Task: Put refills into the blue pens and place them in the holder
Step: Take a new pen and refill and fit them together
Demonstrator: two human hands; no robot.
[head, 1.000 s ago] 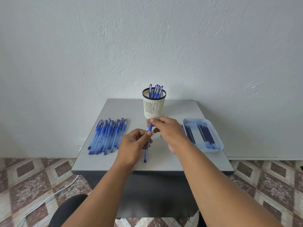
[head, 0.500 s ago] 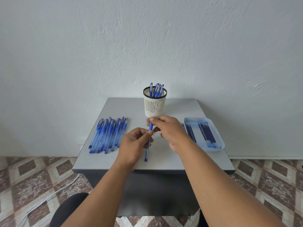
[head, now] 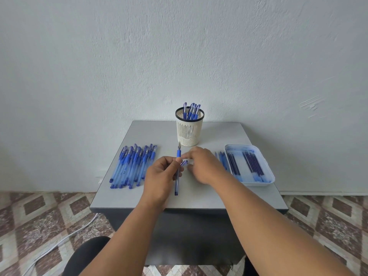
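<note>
My left hand [head: 159, 176] grips a blue pen [head: 176, 182] by its grip section, with the bare tip pointing away towards the holder. My right hand [head: 203, 166] is just right of it, low over the table and blurred. A small blue pen cap [head: 184, 162] sits between its thumb and forefinger. The cream mesh holder [head: 190, 132] stands at the table's back centre with several capped blue pens [head: 191, 111] in it. A pile of blue pens [head: 133, 166] lies on the left.
A light blue tray [head: 266, 172] with several dark refills [head: 253, 164] sits on the right of the grey table [head: 199, 198]. A few blue pens [head: 222, 159] lie beside the tray's left edge. A white cable [head: 59, 244] runs across the tiled floor.
My right hand has left the pen's tip and dropped to the right onto the cap. The pen's tip now shows bare. My left hand still holds the pen.
</note>
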